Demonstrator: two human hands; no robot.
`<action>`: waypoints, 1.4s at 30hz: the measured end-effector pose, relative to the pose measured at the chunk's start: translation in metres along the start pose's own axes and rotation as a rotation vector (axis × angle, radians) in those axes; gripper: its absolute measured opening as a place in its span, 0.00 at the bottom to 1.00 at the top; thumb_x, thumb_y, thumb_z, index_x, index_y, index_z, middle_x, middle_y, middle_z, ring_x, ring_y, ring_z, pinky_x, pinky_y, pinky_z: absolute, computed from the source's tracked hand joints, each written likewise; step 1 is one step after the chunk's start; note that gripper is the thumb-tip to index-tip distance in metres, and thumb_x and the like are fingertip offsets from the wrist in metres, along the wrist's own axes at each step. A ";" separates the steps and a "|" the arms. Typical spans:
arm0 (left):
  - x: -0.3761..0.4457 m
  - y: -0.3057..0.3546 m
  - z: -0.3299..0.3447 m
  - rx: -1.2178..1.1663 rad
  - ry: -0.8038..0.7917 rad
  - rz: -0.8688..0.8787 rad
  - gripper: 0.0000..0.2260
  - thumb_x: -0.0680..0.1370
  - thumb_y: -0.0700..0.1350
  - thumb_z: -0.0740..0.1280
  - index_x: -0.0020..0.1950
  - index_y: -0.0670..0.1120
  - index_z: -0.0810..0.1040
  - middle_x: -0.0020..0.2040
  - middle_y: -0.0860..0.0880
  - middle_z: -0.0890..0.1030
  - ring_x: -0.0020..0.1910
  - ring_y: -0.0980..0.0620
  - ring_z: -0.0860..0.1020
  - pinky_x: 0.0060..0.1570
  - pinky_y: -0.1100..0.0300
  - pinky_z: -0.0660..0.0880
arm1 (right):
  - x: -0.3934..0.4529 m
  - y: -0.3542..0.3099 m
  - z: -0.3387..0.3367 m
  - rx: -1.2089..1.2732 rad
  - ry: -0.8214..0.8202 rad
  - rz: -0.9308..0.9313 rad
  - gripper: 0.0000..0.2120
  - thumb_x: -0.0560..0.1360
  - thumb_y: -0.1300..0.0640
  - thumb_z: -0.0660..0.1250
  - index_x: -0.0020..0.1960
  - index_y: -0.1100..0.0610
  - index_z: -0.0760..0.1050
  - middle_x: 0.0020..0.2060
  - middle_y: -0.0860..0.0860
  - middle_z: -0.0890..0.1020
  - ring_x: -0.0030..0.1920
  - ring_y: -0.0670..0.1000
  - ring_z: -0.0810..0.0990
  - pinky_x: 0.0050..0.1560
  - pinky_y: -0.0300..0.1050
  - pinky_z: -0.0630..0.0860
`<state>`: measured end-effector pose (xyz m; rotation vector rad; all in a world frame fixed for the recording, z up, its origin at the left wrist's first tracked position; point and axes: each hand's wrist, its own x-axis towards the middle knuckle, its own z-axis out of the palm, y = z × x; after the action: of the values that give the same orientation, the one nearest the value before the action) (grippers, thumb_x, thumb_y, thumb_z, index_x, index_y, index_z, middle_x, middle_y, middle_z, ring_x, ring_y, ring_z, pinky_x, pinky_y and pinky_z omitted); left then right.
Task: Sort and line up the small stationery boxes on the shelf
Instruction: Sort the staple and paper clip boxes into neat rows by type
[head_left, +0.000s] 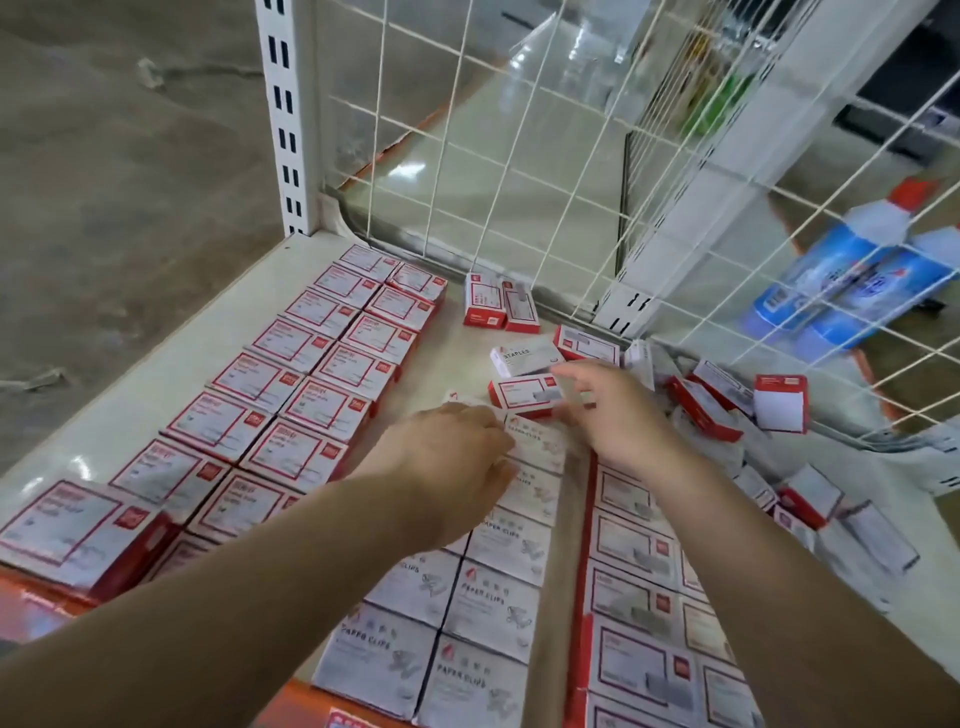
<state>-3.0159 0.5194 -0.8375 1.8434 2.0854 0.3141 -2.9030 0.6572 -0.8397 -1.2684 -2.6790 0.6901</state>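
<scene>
White shelf (156, 374) w/ boxes (332, 358), wire-grid back (519, 156), concrete floor (104, 156).

Two hands (457, 457) on the shelf (156, 374). Red-bordered boxes (306, 410), left block: two rows, about nine each. Paper-clip boxes (488, 603): roughly nine visible. Glue bottles (852, 280): two. Loose heap uncountable.

Red-and-white stationery boxes (332, 410) lie flat in rows, others jumbled (717, 405) at right.

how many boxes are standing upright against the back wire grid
2: a red-and-white pair side by side, the left box and the right box, at the foot of the wire grid. More may be hidden in the jumbled pile to the right.
</scene>
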 end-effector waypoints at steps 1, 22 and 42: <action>0.001 -0.001 0.000 -0.015 -0.003 -0.008 0.17 0.81 0.53 0.51 0.66 0.52 0.71 0.66 0.55 0.70 0.64 0.55 0.67 0.63 0.58 0.67 | 0.001 0.001 0.000 -0.004 -0.021 -0.016 0.19 0.75 0.61 0.66 0.65 0.55 0.72 0.63 0.49 0.75 0.58 0.45 0.71 0.57 0.38 0.64; -0.004 0.007 0.012 -0.073 0.094 -0.088 0.18 0.81 0.53 0.53 0.66 0.50 0.72 0.66 0.54 0.70 0.65 0.54 0.66 0.65 0.59 0.65 | -0.003 0.020 -0.014 -0.036 0.127 0.142 0.18 0.74 0.54 0.68 0.62 0.58 0.71 0.56 0.52 0.77 0.51 0.49 0.74 0.49 0.40 0.68; -0.044 0.046 0.010 -0.798 0.220 -0.250 0.16 0.79 0.47 0.62 0.67 0.52 0.71 0.50 0.60 0.78 0.51 0.61 0.75 0.50 0.70 0.70 | -0.134 0.006 -0.020 0.293 0.253 0.046 0.19 0.68 0.55 0.74 0.52 0.41 0.68 0.51 0.38 0.75 0.51 0.36 0.74 0.51 0.32 0.70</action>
<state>-2.9653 0.4811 -0.8247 1.1009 1.8742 1.1260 -2.8064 0.5662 -0.8107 -1.2485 -2.2580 0.8288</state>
